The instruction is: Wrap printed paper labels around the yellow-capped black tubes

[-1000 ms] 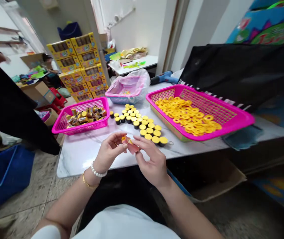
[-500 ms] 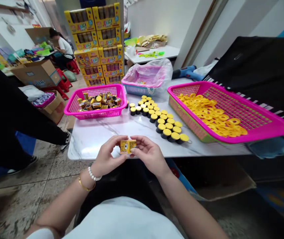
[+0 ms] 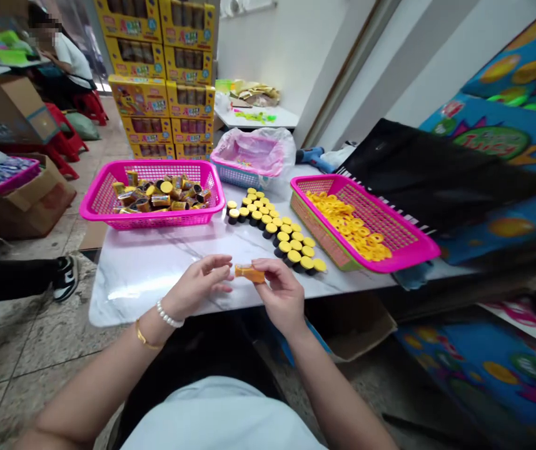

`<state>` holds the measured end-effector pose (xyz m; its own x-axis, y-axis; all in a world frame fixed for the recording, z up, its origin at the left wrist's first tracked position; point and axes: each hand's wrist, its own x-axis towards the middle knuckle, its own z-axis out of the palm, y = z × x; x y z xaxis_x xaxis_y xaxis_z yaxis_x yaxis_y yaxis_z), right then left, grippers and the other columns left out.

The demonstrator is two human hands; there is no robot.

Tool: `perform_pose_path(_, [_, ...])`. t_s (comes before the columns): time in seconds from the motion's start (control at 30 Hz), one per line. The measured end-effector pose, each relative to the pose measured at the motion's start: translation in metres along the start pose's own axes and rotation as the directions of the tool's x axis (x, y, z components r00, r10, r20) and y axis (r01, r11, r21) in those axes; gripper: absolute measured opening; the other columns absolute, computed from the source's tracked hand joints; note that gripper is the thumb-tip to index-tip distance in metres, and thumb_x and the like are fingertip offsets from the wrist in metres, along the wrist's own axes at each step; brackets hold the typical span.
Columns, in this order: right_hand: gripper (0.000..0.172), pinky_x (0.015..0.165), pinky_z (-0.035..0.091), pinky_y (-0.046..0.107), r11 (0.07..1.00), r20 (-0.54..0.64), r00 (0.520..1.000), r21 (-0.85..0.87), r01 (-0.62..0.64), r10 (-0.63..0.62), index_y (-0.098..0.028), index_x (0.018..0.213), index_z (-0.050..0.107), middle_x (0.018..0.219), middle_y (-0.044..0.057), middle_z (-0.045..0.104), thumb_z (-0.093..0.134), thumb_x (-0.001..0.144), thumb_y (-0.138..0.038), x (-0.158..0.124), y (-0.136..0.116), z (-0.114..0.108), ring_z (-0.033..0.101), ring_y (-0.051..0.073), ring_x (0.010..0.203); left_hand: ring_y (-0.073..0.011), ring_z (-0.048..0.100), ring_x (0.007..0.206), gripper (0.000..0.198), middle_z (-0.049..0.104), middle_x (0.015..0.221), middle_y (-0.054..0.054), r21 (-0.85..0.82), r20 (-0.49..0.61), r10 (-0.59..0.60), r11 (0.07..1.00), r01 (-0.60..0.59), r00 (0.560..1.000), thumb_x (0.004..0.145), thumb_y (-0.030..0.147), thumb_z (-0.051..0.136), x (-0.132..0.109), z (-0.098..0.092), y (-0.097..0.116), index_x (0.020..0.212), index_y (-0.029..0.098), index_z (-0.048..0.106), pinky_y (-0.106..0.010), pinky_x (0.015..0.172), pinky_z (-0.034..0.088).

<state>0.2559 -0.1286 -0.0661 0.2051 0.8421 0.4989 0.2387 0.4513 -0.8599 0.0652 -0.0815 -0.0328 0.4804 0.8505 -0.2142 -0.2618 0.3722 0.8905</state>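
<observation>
Between the thumb and fingers of my right hand (image 3: pixel 283 289) is a small yellow-orange printed piece (image 3: pixel 249 273); whether it is a label, a sleeve or a little box I cannot tell. My left hand (image 3: pixel 204 284) is just left of it, fingers apart and slightly blurred, apparently holding nothing. Both hands are over the near edge of the marble-patterned table (image 3: pixel 155 250). Beyond them, small black tubs with yellow lids (image 3: pixel 294 245) stand upright in close rows. A pink basket (image 3: pixel 155 220) at the left holds a heap of yellow-labelled tubs (image 3: pixel 160 200).
At the right, another pink basket (image 3: pixel 413 250) contains yellow rings (image 3: pixel 349 225). Behind stand a plastic-lined basket (image 3: pixel 244 178) and a blue tool (image 3: pixel 317 158). Stacked yellow boxes (image 3: pixel 141 100) rise at the back. A seated person (image 3: pixel 68 59) and someone's shoe (image 3: pixel 65 278) are at the left.
My left hand has come off the yellow printed piece and moved left. My right hand keeps it, now turned to a narrower side. The whole view has swung to the right.
</observation>
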Motion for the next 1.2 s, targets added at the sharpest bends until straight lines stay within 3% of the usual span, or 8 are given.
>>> perform_pose_path(0.1, [0.025, 0.1, 0.056, 0.046, 0.972, 0.002, 0.981, -0.136, 0.193, -0.195, -0.027, 0.098, 0.071, 0.113, 0.006, 0.065, 0.063, 0.087, -0.007, -0.008, 0.005, -0.001, 0.065, 0.023, 0.113, -0.0202, 0.07, 0.084, 0.055, 0.071, 0.105, -0.013, -0.147, 0.034, -0.141, 0.978, 0.145, 0.989, 0.069, 0.046, 0.087, -0.005, 0.005, -0.009, 0.11, 0.014, 0.07, -0.033, 0.07, 0.06])
perform_pose_path(0.2, [0.03, 0.097, 0.058, 0.043, 0.944, 0.03, 0.969, -0.221, 0.244, -0.244, -0.029, 0.099, 0.073, 0.122, 0.007, 0.06, 0.063, 0.085, -0.004, -0.014, 0.007, -0.001, 0.063, 0.023, 0.116, -0.0164, 0.07, 0.079, 0.052, 0.074, 0.096, -0.009, -0.171, -0.042, -0.11, 0.98, 0.101, 0.993, 0.064, 0.034, 0.092, -0.002, 0.011, -0.016, 0.107, 0.013, 0.07, -0.027, 0.068, 0.058])
perform_pose_path(0.4, [0.036, 0.106, 0.054, 0.047, 0.999, 0.069, 0.998, -0.048, -0.001, 0.004, -0.028, 0.112, 0.071, 0.132, 0.009, 0.057, 0.054, 0.09, -0.007, -0.028, 0.006, 0.002, 0.058, 0.025, 0.127, -0.016, 0.07, 0.076, 0.049, 0.073, 0.088, -0.005, -0.158, -0.149, -0.057, 0.987, 0.033, 0.987, 0.063, 0.025, 0.089, 0.003, 0.01, -0.028, 0.105, 0.015, 0.066, -0.025, 0.063, 0.058])
perform_pose_path(0.57, [0.028, 0.086, 0.063, 0.039, 0.973, 0.029, 0.975, -0.08, -0.217, 0.22, -0.026, 0.119, 0.067, 0.118, 0.009, 0.066, 0.062, 0.092, -0.023, -0.017, 0.005, -0.003, 0.069, 0.022, 0.103, -0.0147, 0.069, 0.08, 0.052, 0.072, 0.093, -0.004, 0.105, -0.13, 0.141, 0.986, -0.128, 0.981, 0.073, 0.022, 0.078, 0.005, 0.004, -0.036, 0.122, 0.018, 0.062, -0.026, 0.066, 0.059])
perform_pose_path(0.8, [0.022, 0.094, 0.058, 0.047, 0.842, 0.071, 0.993, -0.528, 0.115, -0.091, -0.024, 0.109, 0.075, 0.109, 0.011, 0.075, 0.063, 0.091, -0.02, -0.012, 0.005, 0.001, 0.07, 0.027, 0.102, -0.0184, 0.07, 0.093, 0.035, 0.072, 0.103, -0.008, 0.41, -0.131, 0.342, 0.873, -0.263, 0.931, 0.076, 0.016, 0.069, 0.006, 0.005, -0.051, 0.111, 0.017, 0.067, -0.032, 0.082, 0.06])
perform_pose_path(1.0, [0.035, 0.095, 0.057, 0.048, 0.706, 0.117, 0.961, -0.658, 0.263, -0.249, -0.025, 0.123, 0.069, 0.118, 0.012, 0.075, 0.065, 0.089, -0.015, -0.034, 0.007, 0.01, 0.07, 0.03, 0.106, -0.0192, 0.071, 0.096, 0.03, 0.072, 0.107, -0.008, 0.541, -0.151, 0.452, 0.782, -0.309, 0.879, 0.079, 0.011, 0.062, 0.004, 0.007, -0.06, 0.108, 0.018, 0.067, -0.033, 0.083, 0.061])
perform_pose_path(1.1, [0.03, 0.087, 0.058, 0.044, 0.754, 0.091, 0.971, -0.617, 0.228, -0.219, -0.024, 0.118, 0.066, 0.112, 0.011, 0.075, 0.065, 0.09, -0.015, -0.033, 0.003, 0.014, 0.07, 0.027, 0.099, -0.0189, 0.071, 0.096, 0.03, 0.071, 0.108, -0.007, 0.587, -0.14, 0.479, 0.745, -0.318, 0.866, 0.081, 0.011, 0.062, 0.002, 0.007, -0.062, 0.11, 0.019, 0.067, -0.032, 0.083, 0.061])
perform_pose_path(1.2, [0.017, 0.067, 0.057, 0.035, 0.852, -0.014, 0.998, -0.521, 0.05, -0.067, -0.023, 0.103, 0.064, 0.095, 0.007, 0.071, 0.067, 0.087, -0.017, -0.024, -0.002, 0.016, 0.066, 0.02, 0.076, -0.0184, 0.07, 0.095, 0.029, 0.071, 0.108, -0.007, 0.627, -0.097, 0.505, 0.7, -0.341, 0.858, 0.084, 0.012, 0.061, -0.001, 0.007, -0.062, 0.111, 0.021, 0.067, -0.031, 0.081, 0.062])
